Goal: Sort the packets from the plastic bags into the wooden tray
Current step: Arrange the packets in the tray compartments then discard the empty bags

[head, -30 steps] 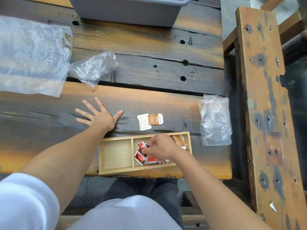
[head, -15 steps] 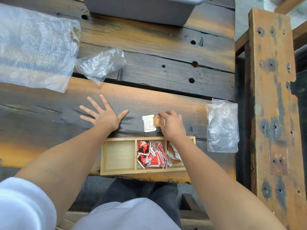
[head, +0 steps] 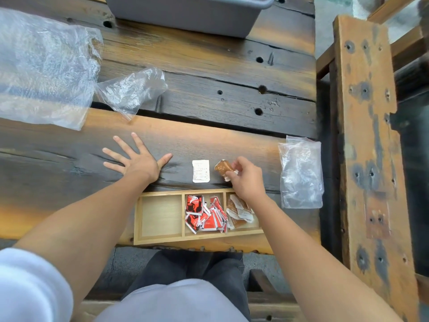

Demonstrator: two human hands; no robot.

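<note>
A wooden tray [head: 137,219] with three compartments sits at the table's near edge. Its left compartment holds nothing, the middle one holds several red packets [head: 204,214], and the right one holds brown packets [head: 239,211]. My right hand [head: 247,177] pinches a brown packet [head: 222,168] just beyond the tray, lifted off the table. A white packet [head: 200,171] lies flat to its left. My left hand [head: 137,159] rests flat on the table with fingers spread, holding nothing.
A clear plastic bag [head: 300,173] lies right of the tray, a crumpled one [head: 132,91] sits farther back, and a large plastic sheet [head: 44,66] covers the far left. A grey bin [head: 190,12] stands at the back. A wooden bench [head: 369,135] runs along the right.
My right hand left the red packets in the middle compartment, reached past the tray and picked up the brown packet from the table. My left hand stayed flat.
</note>
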